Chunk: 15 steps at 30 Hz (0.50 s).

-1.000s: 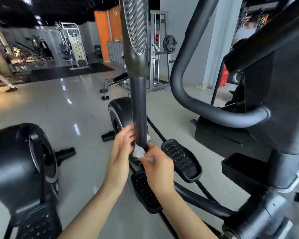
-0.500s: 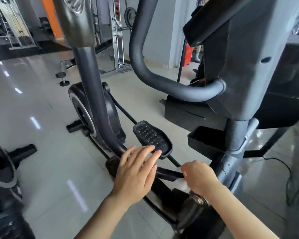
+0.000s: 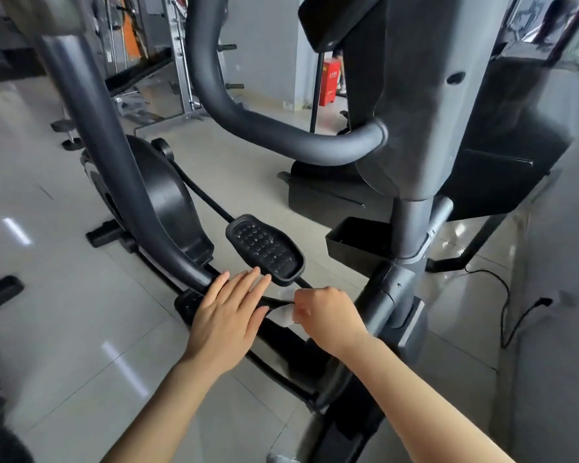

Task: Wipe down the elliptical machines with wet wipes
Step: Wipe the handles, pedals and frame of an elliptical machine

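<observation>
Right hand clutches the wet wipe against the bar just below the pedal; left hand lies flat beside it. Pressing could swing that pedal and pinch fingers.

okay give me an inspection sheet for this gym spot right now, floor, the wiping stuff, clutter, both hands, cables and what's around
Surface: glossy grey tiled floor, light glare on it.
Job's things: white wet wipe bunched against a black bar of the elliptical machine, just below its studded pedal.
Clutter: nothing seen.
Hands: left hand flat, fingers straight, over the bar; right hand grips the wipe.
Cables: black cable loops across the floor at right; where it ends cannot be told.
Surroundings: red box by the far wall, weight rack behind, second dark machine at right.
</observation>
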### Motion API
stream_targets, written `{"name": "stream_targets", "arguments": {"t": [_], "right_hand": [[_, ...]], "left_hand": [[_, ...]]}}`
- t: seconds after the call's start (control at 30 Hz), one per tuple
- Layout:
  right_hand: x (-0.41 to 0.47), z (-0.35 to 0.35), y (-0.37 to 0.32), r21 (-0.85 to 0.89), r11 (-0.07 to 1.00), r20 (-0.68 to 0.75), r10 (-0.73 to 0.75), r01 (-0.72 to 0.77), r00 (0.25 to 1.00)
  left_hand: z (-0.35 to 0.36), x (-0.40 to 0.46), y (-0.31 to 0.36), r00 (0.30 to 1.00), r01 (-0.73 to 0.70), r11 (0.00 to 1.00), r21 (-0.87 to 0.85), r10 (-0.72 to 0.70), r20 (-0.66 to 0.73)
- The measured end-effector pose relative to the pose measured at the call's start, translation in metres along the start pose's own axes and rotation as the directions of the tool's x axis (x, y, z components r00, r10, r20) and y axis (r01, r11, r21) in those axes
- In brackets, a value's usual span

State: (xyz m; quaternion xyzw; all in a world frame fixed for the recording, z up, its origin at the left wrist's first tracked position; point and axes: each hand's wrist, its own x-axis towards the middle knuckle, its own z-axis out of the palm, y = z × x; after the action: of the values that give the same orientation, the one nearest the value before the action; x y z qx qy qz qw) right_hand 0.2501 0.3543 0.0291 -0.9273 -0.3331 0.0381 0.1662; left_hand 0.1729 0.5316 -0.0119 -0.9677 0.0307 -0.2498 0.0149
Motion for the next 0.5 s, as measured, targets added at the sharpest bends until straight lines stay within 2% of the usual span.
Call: {"name": "stream_targets", "arguments": {"t": [0.07, 0.17, 0.27, 0.4, 0.5], "right_hand": [[-0.016, 0.004, 0.02, 0.061, 0.994, -0.109, -0.084, 0.091, 0.99], [-0.037, -0.001, 0.072, -0.053, 0.988, -0.252, -0.152, 0.143, 0.956], [-0.045, -0.014, 0.095, -0.089, 0.99, -0.27, -0.13, 0.11, 0.954], [-0.041, 0.003, 0.06, -0.016, 1.0, -0.341, -0.007, 0.001, 0.94], [-0.041, 0.013, 0.032, -0.029, 0.999, -0.348, -0.051, 0.043, 0.936]], "left_hand": [[0.002, -0.004, -0.002, 1.0, -0.029, 0.999, 0.018, 0.029, -0.001], [0.005, -0.006, 0.0, 0.999, -0.044, 0.999, 0.014, 0.044, -0.023], [0.008, -0.007, 0.012, 0.998, -0.046, 0.998, -0.042, 0.044, -0.047], [0.011, -0.013, 0.03, 0.986, -0.054, 0.987, -0.148, 0.029, -0.163], [0.004, -0.014, 0.035, 0.967, -0.044, 0.977, -0.208, -0.011, -0.256]]}}
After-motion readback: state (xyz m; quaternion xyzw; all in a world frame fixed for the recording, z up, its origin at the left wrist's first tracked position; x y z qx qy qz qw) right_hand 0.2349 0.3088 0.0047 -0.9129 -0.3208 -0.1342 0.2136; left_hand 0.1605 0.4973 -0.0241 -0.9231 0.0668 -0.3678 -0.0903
